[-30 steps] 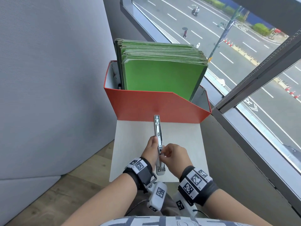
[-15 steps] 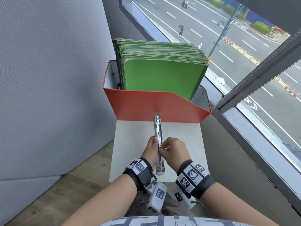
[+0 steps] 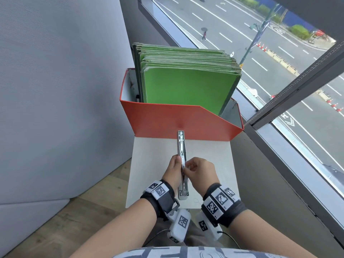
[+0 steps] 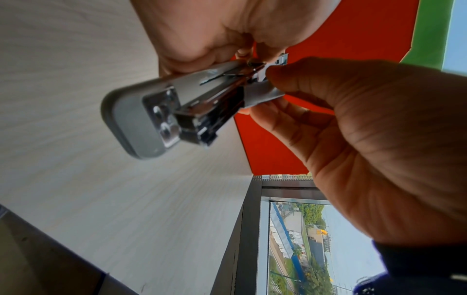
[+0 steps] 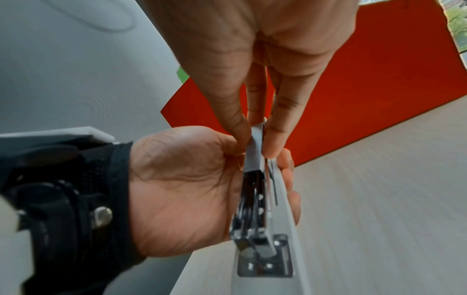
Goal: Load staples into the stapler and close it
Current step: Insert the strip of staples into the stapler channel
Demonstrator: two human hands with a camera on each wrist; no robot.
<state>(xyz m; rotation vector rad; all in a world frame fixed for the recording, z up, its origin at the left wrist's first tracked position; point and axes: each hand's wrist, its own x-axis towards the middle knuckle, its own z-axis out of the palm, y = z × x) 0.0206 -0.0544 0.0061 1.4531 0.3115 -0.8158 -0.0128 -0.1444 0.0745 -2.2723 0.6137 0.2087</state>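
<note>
A silver stapler [image 3: 181, 146] is swung open into one long line above the white table [image 3: 210, 155]. My left hand [image 3: 176, 162] grips it round the middle, from the left. My right hand [image 3: 188, 165] pinches a grey strip of staples [image 5: 255, 151] between thumb and fingers and holds it at the open metal channel. In the left wrist view the strip of staples [image 4: 262, 93] sits at the channel of the stapler [image 4: 156, 111], under my left hand [image 4: 227, 30]. How far the strip is seated is hidden by the fingers.
A red file box [image 3: 176, 120] full of green folders [image 3: 186, 86] stands at the far end of the table, just beyond the stapler's tip. A grey partition [image 3: 65, 90] closes the left side. A window frame [image 3: 297, 90] runs along the right.
My right hand has slid a little forward along the stapler and closer against it. The left hand and the stapler have barely moved.
</note>
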